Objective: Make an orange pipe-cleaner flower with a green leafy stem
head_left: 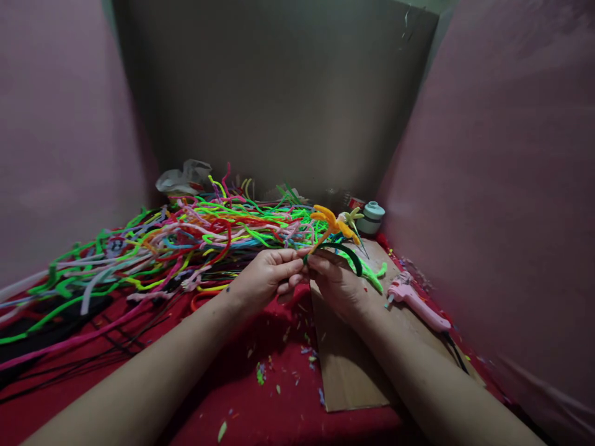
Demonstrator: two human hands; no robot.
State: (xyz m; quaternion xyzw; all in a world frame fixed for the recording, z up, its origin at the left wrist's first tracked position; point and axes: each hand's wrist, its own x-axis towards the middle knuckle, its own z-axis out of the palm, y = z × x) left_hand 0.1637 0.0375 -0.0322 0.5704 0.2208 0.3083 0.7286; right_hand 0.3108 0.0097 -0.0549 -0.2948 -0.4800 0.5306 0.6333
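Observation:
An orange pipe-cleaner flower [328, 218] rises above my fingertips, its stem running down into my right hand [335, 282]. A dark green pipe cleaner [353, 255] arches over that hand, and its other end meets the stem where both hands come together. My left hand [269, 272] is closed in a pinch on the green end at the stem; the exact contact is partly hidden by the fingers. Behind the orange petals is a pale yellow-green flower [352, 217]. Bright green pipe cleaners [372, 277] lie just past my right hand.
A large tangled heap of coloured pipe cleaners [186, 229] covers the left and back. On the right, a pink glue gun [421, 303] rests on a cardboard sheet [348, 371]. A pale green jar [370, 218] stands behind. Scraps dot the red cloth [260, 409]; panels rise around it.

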